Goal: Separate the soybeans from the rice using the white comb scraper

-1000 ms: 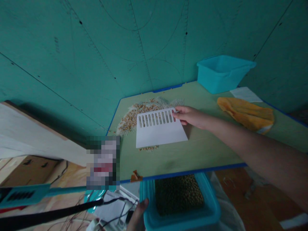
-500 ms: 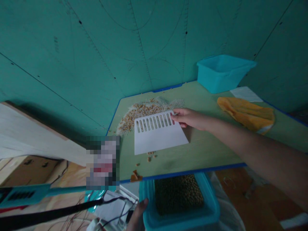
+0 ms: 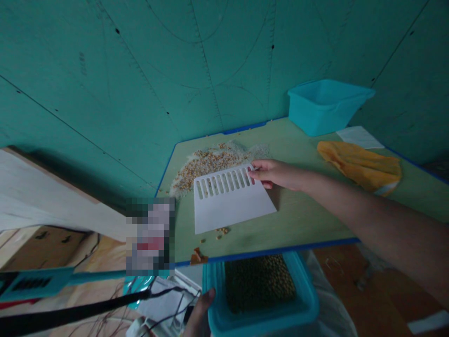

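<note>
My right hand (image 3: pixel 274 174) is closed on the top right corner of a white slotted scraper (image 3: pixel 231 199) that stands tilted on the green table (image 3: pixel 308 215). Behind the scraper lies a spread of yellow grains and white powder (image 3: pixel 206 164). A few loose grains (image 3: pixel 222 231) sit at the scraper's lower edge. My left hand (image 3: pixel 199 316) grips the left rim of a teal tub (image 3: pixel 261 323) held below the table's front edge; the tub holds dark green beans (image 3: pixel 259 281).
An empty teal tub (image 3: pixel 324 105) stands at the back right, with an orange cloth (image 3: pixel 361 166) and a white sheet (image 3: pixel 359 137) beside it. Orange scraps (image 3: pixel 198 256) lie at the front edge. Teal walls close the corner. Cables and a dark strap (image 3: pixel 87 309) hang lower left.
The scraper has slid toward the table's front edge, pushing a few grains ahead of it. My left hand and the tub below have stayed in place.
</note>
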Action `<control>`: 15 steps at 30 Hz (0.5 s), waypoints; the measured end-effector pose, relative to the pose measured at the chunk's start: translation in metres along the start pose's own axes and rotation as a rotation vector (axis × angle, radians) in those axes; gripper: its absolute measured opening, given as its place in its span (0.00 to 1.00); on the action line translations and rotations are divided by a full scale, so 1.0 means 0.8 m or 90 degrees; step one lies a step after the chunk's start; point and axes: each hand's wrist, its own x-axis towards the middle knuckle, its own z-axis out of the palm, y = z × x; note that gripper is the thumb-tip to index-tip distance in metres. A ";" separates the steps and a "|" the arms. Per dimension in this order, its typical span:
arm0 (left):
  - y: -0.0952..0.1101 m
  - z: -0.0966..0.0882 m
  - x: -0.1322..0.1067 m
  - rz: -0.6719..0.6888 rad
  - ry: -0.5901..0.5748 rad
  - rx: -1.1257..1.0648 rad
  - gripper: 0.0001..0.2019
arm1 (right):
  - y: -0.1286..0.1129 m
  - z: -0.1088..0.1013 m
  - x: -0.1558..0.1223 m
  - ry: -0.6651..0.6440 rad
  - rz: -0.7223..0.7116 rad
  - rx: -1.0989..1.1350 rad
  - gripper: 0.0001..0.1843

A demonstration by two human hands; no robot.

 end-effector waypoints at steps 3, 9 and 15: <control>0.003 0.008 -0.004 -0.006 -0.006 0.005 0.20 | -0.002 0.000 -0.001 -0.017 0.002 -0.004 0.04; 0.006 0.020 -0.009 0.033 0.039 0.021 0.15 | -0.001 -0.001 -0.001 -0.002 -0.005 0.008 0.04; 0.005 0.023 -0.010 0.025 0.023 -0.005 0.22 | 0.003 -0.005 0.003 0.036 -0.028 0.042 0.06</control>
